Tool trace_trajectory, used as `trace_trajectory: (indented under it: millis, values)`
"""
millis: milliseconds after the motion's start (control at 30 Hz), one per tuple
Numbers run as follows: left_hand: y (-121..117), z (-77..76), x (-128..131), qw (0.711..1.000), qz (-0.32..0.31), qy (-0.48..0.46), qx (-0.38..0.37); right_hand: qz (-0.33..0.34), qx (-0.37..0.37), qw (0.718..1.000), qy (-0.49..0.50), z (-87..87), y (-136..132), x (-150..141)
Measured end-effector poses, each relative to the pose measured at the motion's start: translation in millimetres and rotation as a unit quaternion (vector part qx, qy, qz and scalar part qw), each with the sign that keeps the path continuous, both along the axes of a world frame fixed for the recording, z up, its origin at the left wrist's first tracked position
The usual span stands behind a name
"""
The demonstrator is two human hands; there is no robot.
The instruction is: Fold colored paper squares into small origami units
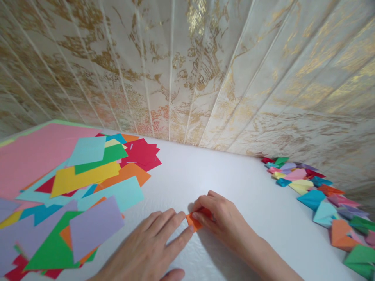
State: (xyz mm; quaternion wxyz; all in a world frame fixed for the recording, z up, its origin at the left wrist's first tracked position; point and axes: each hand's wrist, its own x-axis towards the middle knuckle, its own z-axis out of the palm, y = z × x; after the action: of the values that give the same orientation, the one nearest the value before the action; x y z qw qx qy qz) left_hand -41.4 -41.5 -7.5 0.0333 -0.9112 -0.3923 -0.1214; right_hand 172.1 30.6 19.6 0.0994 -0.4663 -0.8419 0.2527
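A small folded piece of orange paper [193, 222] lies on the white table between my hands. My right hand [221, 214] is closed on it, thumb and fingers pinching its right part and hiding some of it. My left hand [155, 244] lies flat with its fingers stretched out, the fingertips touching the left edge of the orange paper. The thumb of the left hand is apart from the other fingers, near the bottom of the view.
Loose coloured paper sheets [96, 228] overlap on the left, beside a large pink sheet [38, 156]. Several folded paper pieces [325, 212] run in rows along the right side. A pale curtain with gold patterns [187, 70] hangs behind the white table [205, 168].
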Motion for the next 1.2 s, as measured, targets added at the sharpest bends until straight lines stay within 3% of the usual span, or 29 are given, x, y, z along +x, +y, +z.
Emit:
trace_trajectory:
  millis: [367, 533, 800, 967, 1200]
  values:
    - [-2, 2.7, 0, 0.999, -0.018, -0.003, 0.033, -0.002, 0.026, 0.999, -0.041, 1.7, -2, -4]
    - [4, 6.5, 3, 0.999, -0.033, 0.001, 0.004, 0.006, 0.019, 0.998, -0.052, 1.0, -2, -6]
    - [3, 5.8, 4, 0.999, -0.033, 0.017, 0.001, 0.014, -0.025, 0.999, 0.043, 1.5, -13, 8]
    - [-1, 10.5, 4, 1.0, -0.022, 0.009, 0.016, 0.027, -0.012, 0.997, 0.078, -7.4, -15, 13]
    - [-2, 5.0, 3, 1.0, -0.016, -0.005, 0.008, 0.001, -0.069, 0.986, 0.149, -16.9, -9, 33]
